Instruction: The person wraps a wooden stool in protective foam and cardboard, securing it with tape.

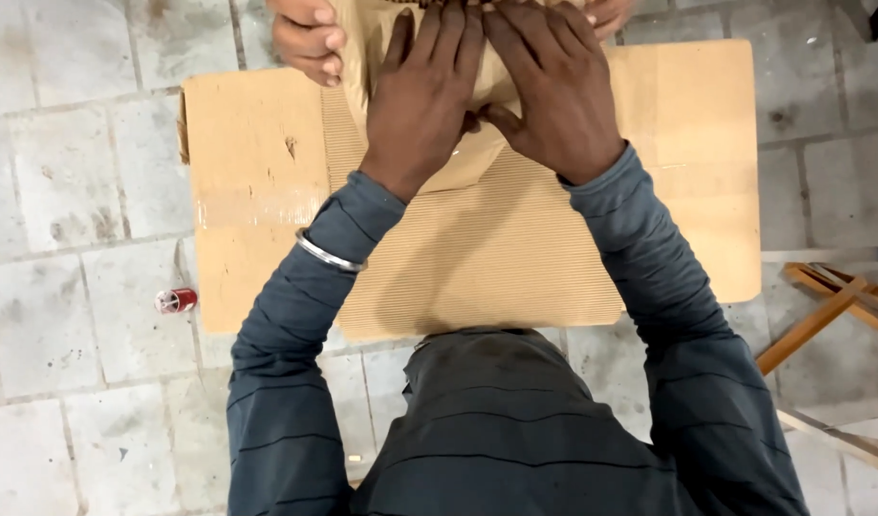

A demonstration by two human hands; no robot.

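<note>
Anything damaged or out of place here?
Minor only: the flat cardboard sheet has a torn, ragged left edge and a small gouge. A small red-and-white roll lies loose on the floor beside it. Both hands, left hand and right hand, press flat.

Both arms extended toward top centre of frame. Left hand (pixel 424 96) and right hand (pixel 552 91) lie flat, palms down, fingers together, thumbs nearly touching.

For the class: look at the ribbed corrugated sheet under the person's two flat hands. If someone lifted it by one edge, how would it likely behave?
The corrugated sheet would probably bend readily along its ribs, since it already wraps up under the left hand and right hand. It looks thin, so likely light. Its ribbed face should resist sliding on the flat cardboard beneath.
</note>
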